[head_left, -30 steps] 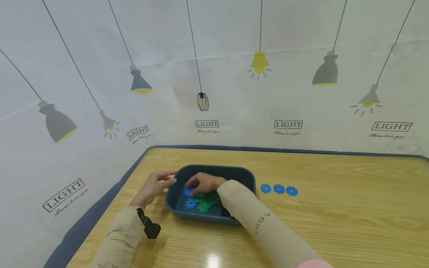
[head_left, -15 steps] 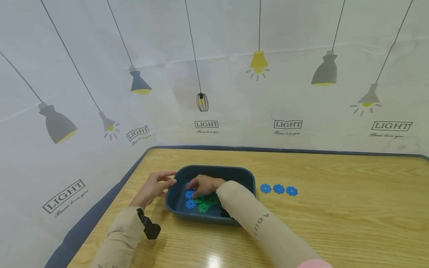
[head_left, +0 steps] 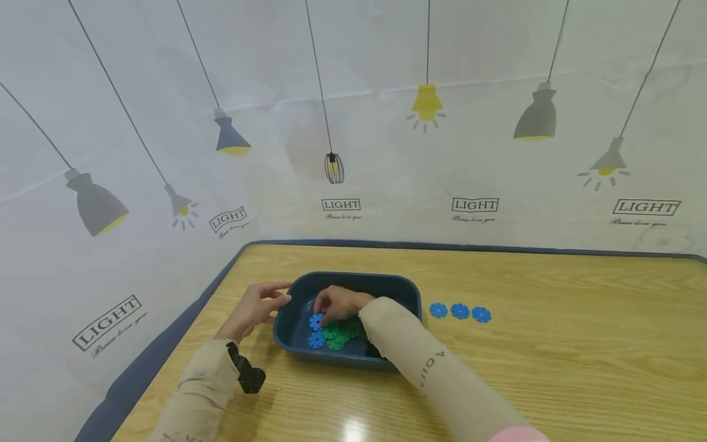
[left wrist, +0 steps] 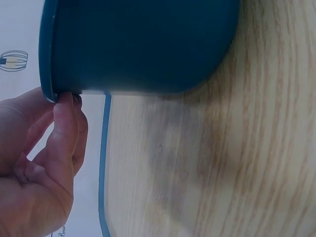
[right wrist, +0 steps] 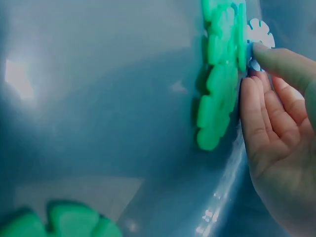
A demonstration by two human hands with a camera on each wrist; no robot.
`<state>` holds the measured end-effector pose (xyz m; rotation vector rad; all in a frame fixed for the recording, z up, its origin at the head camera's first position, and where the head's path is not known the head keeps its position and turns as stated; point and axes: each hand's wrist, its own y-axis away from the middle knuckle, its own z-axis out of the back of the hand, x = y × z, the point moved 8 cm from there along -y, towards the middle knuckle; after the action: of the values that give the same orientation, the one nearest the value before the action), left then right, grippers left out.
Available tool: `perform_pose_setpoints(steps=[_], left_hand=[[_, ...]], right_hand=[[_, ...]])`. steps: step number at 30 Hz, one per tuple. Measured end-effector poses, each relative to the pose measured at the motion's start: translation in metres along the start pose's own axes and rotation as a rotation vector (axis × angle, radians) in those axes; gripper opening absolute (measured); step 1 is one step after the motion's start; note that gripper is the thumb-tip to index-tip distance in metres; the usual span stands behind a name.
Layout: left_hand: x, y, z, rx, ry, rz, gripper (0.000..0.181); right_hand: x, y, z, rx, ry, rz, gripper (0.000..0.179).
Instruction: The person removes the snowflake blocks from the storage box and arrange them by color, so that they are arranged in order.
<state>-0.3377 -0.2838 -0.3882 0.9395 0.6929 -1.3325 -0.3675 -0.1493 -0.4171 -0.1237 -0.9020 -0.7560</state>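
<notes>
One wooden surface [head_left: 552, 368] is carrying a navy tub [head_left: 347, 363], the left hand [head_left: 253, 310] is gripping its rim at nine o'clock, the right hand [head_left: 341, 302] is reaching inside above green discs [head_left: 338, 335] lying toward six, three blue discs [head_left: 460, 311] are resting outside at three, and the right fingertips are pinching one blue disc [head_left: 315, 321] inside toward nine.

Left arm [head_left: 196, 387] forward, left fingers [left wrist: 64, 136] bent; right arm [head_left: 431, 362] angled leftward, right thumb [right wrist: 284, 61] near right fingers [right wrist: 254, 106].

Printed lamps [head_left: 536, 115], LIGHT labels [head_left: 475, 205] on pale backdrop [head_left: 381, 138]; wood-grain table [head_left: 585, 350]
</notes>
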Motion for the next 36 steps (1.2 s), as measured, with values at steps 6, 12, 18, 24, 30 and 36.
perform_pose_setpoints(steps=[6, 12, 18, 24, 30, 36], left_hand=[[-0.001, 0.000, 0.000, -0.002, 0.003, -0.007, 0.039], [-0.001, 0.001, 0.000, -0.010, 0.002, -0.008, 0.038], [-0.001, 0.001, 0.000, -0.012, 0.003, -0.009, 0.039], [-0.001, -0.001, 0.001, -0.005, 0.008, -0.013, 0.039], [-0.001, 0.000, 0.001, 0.003, -0.012, -0.014, 0.040], [-0.001, 0.001, -0.002, 0.007, -0.009, -0.013, 0.041]], right_hand=[[-0.001, 0.006, 0.007, -0.049, -0.065, -0.015, 0.010], [0.002, 0.009, 0.011, -0.050, -0.124, -0.012, 0.006], [0.010, 0.011, 0.018, -0.050, -0.137, -0.009, 0.006], [0.029, 0.017, 0.033, -0.060, -0.117, 0.052, 0.007], [0.046, 0.029, 0.049, -0.070, -0.059, 0.119, 0.008], [0.052, 0.052, 0.059, -0.063, -0.010, 0.199, 0.008]])
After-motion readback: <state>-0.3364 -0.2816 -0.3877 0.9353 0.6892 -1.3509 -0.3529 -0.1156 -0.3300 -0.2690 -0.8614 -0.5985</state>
